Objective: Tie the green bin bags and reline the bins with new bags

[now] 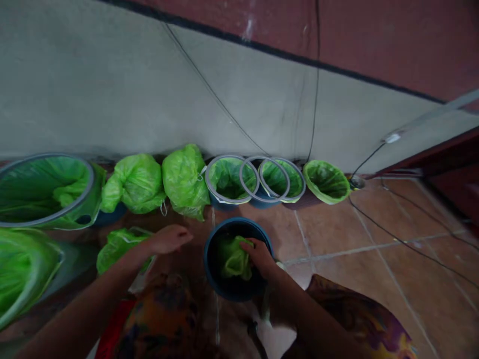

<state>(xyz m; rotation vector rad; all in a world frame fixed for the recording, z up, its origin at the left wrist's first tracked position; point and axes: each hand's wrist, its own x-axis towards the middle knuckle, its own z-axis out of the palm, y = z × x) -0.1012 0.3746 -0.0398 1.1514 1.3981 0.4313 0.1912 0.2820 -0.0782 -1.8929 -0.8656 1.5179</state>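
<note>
A round blue bin (239, 221) stands on the floor between my knees. My right hand (260, 257) reaches over its right side, fingers closed on a crumpled light-green plastic bag (237, 264) inside it. The bag's lower part is hard to make out in the dark of the bin. To the left of the bin, and apart from it, my left hand (172, 239) hovers with curled fingers and nothing visible in them. Below my left forearm lies another green plastic bag (119, 247), partly hidden by the arm.
Along the wall stand green-lined bins (226, 172), a loose grey ring (245, 174), a green-lined basket (326, 182) and two bulging green bags (138, 177). Larger lined bins (90, 192) crowd the left. A black cable (396, 239) crosses the tiled floor at right.
</note>
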